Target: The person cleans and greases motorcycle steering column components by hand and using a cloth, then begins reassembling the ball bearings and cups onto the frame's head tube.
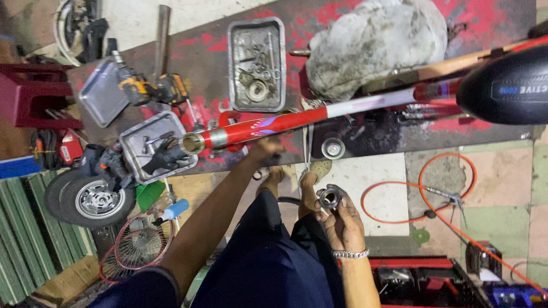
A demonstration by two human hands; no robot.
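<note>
- Head view, near: right hand [337, 219] cupping a round metal bearing cup [329, 198], fingers curled about it.
- Farther left: left hand [264, 149] gripping the red bicycle frame tube [257, 128] on the workbench [200, 51].
- Step judged: fitting the cup; alignment with the tube's open end [193, 142] needed.

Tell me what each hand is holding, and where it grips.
Right hand pinches a small metal ring by its rim. Left hand grips the red frame tube from below.

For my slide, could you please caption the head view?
Left hand steadies red bicycle frame; right hand holds a metal ring.
</note>
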